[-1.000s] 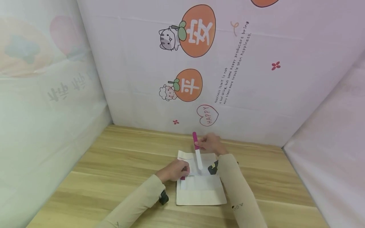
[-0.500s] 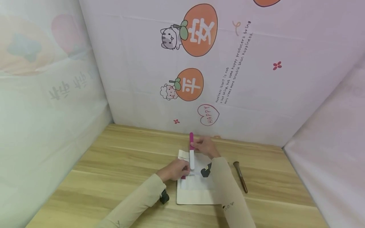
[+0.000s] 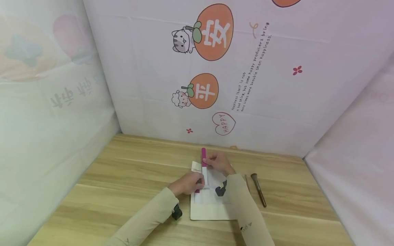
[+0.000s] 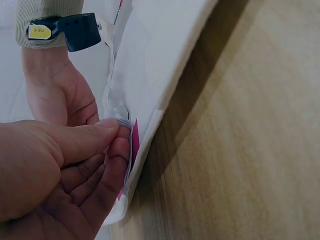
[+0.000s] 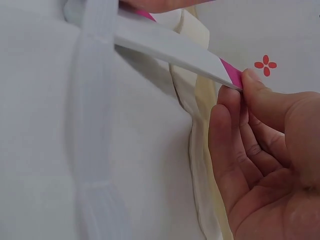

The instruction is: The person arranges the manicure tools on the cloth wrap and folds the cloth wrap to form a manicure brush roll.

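A flat nail file [image 3: 204, 155], magenta at one half and white at the other, is pinched at its magenta end between the thumb and fingers of my right hand [image 3: 217, 162]. Its white end slips behind a white elastic band [image 5: 95, 115] on an unfolded cream cloth case [image 3: 212, 213]. My left hand [image 3: 188, 183], at the case's left side, pinches the band between thumb and fingers, as the left wrist view shows. A second magenta-and-white file [image 3: 197, 191] sits under that band, partly hidden by my left hand.
A brown makeup brush [image 3: 258, 190] lies on the wooden table [image 3: 132, 171] to the right of the case. Printed white cloth walls [image 3: 147, 102] stand behind and on both sides. My right sleeve covers part of the case.
My right hand has moved left and slightly down with the nail file, whose white end has come beside my left fingers and under the band. The brush has come into view. My left hand stays put.
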The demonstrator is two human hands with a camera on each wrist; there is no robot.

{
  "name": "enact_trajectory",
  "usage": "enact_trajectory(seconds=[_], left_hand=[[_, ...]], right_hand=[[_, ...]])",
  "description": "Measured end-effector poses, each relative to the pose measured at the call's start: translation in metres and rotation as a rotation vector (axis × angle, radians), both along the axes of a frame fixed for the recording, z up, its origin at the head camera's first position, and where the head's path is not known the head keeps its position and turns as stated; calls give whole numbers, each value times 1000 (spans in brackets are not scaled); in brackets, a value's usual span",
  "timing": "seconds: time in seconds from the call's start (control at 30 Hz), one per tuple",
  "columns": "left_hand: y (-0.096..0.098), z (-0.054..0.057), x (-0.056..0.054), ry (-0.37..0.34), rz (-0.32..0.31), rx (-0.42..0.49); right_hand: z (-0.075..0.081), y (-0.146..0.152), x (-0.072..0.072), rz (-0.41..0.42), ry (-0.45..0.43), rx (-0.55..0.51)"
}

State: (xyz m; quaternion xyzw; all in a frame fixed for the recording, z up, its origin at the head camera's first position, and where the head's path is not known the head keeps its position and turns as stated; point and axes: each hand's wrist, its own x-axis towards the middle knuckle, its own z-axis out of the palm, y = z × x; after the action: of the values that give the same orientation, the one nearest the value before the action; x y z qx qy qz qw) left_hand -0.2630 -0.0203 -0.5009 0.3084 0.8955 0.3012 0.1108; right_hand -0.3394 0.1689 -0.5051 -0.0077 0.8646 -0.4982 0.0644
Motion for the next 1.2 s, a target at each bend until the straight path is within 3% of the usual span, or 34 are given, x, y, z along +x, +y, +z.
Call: enact_trajectory(seconds=[0.3,0.7,0.87,1.03,1.2], left_hand=[[-2,1,1,-13,2,10],[-2,-2,0,8,-7,7],[-2,0,0,-3,-19,15],[-1,-1,-1,2,-22,12],[0,0,0,-6,-14,2]], right_hand=[[2,5,13,53,-41,70],[1,11,30,144,-112,52],[5,14,37,178,-183,44],[8,15,39,203,-265,60],[12,13,37,195,-256,137]])
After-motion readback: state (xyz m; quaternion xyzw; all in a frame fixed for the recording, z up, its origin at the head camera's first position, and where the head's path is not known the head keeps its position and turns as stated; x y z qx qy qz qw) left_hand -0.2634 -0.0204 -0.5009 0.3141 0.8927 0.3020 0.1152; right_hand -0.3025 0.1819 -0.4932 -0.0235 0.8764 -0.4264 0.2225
